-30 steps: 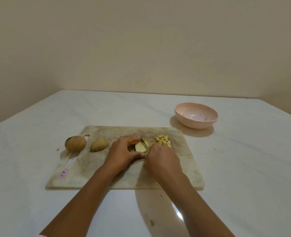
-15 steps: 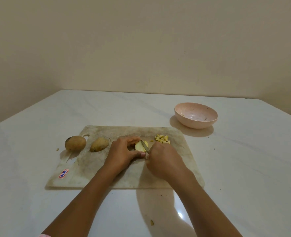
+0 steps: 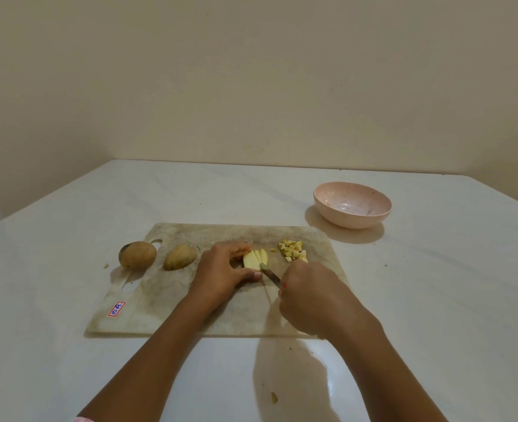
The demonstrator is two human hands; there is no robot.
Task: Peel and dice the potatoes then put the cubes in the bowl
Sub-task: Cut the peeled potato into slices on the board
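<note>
I found the left hand (image 3: pixel 221 269) pinching potato slices (image 3: pixel 254 258) at the board (image 3: pixel 166 300) centre, the right hand (image 3: pixel 309 296) gripping the knife (image 3: pixel 270 275). I judged the slices wet, slippery: hold their flanks.

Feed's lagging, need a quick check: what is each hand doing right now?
Left hand: holds the sliced potato.
Right hand: grips the knife.

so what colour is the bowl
Pale pink bowl, faintly speckled inside, seen in the head view.
</note>
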